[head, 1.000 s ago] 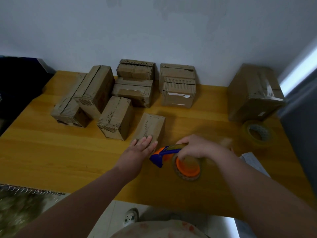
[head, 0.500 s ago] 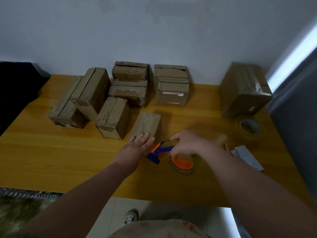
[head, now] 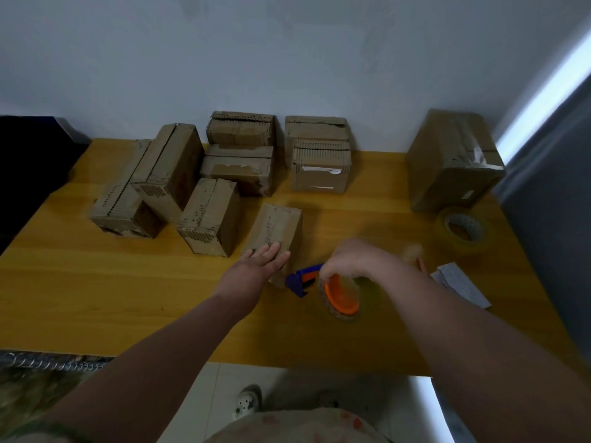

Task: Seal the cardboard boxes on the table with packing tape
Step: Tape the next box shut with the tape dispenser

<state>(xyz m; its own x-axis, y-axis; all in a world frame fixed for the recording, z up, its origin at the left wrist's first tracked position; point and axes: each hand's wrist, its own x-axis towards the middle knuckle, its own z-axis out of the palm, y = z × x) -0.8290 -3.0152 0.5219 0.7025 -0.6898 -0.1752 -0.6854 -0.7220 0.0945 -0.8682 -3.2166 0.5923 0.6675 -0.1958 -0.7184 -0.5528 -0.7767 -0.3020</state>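
The left hand (head: 260, 260) is lying flat, fingers straight, pressing the near end of the small box (head: 275, 231) on the tabletop (head: 128, 298). The right hand (head: 348, 260) is gripping the tape dispenser (head: 326, 286) just beside it, possibly drawing tape. Pinning the box firmly and centring the strip on the seam should help.

A single view is provided, taken from a wide-angle camera worn on the head. The scene is viewed from above the near edge of the surface (head: 96, 298), facing forward and down toward the wall (head: 287, 59) at the far side. Nearly the whole width of the surface is covered. Both forearms are seen entering from the bottom corners, with the left hand (head: 260, 263) and right hand (head: 348, 260) closest to the lens. The floor (head: 287, 388) is included along the bottom edge.
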